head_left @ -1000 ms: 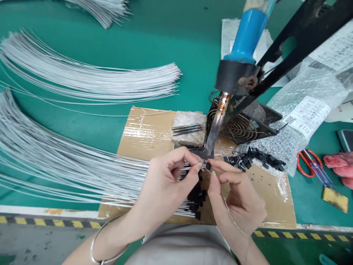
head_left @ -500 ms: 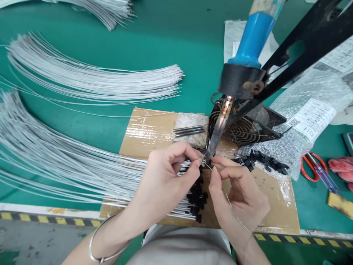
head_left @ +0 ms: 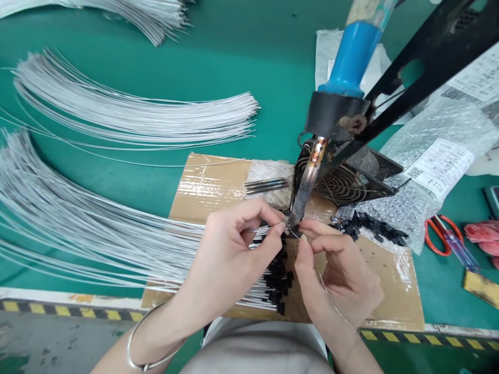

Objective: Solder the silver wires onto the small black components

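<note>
A soldering iron (head_left: 312,176) with a blue handle is clamped overhead, its tip pointing down between my hands. My left hand (head_left: 237,254) is closed in a pinch just left of the tip, on a small piece that the fingertips mostly cover. To the right of the tip, my right hand (head_left: 335,265) pinches a thin solder wire (head_left: 325,288) that runs back across the palm toward the wrist. The wire's front end reaches toward the tip. Beneath my left hand lie grey-white wires (head_left: 156,249) with black connectors (head_left: 277,280) on their ends.
Cardboard (head_left: 210,192) lies under the work, with a pad (head_left: 268,200) holding several metal rods. Behind the iron sits a black fan (head_left: 346,179). Loose black connectors (head_left: 370,228), bubble wrap (head_left: 456,124) and red-handled scissors (head_left: 444,236) lie to the right. Another wire bundle (head_left: 148,117) is at left.
Both hands keep nearly the same pose at the iron tip. The view has shifted very slightly, so the iron's upper part appears a little further left.
</note>
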Available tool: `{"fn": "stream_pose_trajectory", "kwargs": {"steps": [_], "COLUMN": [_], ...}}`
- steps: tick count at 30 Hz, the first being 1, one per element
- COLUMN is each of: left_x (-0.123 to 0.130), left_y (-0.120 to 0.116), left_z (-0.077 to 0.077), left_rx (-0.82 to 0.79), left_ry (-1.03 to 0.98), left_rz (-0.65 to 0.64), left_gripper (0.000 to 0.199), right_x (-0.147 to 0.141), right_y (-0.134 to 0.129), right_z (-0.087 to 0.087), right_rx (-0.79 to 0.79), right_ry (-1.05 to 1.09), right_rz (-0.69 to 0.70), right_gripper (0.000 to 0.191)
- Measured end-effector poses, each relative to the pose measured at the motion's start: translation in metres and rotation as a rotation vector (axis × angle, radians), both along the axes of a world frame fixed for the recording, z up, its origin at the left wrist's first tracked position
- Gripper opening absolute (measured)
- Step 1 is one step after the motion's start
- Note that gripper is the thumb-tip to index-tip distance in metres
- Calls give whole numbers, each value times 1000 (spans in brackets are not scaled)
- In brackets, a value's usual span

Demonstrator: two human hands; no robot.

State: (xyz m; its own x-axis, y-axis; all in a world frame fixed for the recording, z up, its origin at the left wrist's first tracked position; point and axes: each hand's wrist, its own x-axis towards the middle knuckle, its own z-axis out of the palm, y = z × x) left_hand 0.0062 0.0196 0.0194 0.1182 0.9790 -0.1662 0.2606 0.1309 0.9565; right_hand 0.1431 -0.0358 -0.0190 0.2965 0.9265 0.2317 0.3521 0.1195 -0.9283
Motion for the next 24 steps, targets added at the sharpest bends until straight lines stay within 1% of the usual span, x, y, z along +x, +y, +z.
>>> {"fn": "stream_pose_trajectory", "kwargs": {"steps": [5,10,14,19,24], "left_x": [0,1,2,2,1], "left_y": [-1,-2,-3,-3,-3], "left_z": [0,-1,-1,1,0], "left_rx": [28,30,33,61,65], "left_ry": [37,39,45,51,47], "left_rz": [-2,7,13,17,16], "left_gripper": [14,13,13,14,13], "right_x": [-1,0,0,1,1], "right_y": [0,0,0,0,2], "right_z": [-5,-6,-4,0,0], "right_rx": [96,94,95,99,125], "right_ry": [-29,-54,-86,-135,-190], "right_rz": [-28,-20,-5,9,-13], "right_gripper": [18,18,20,18,17]}}
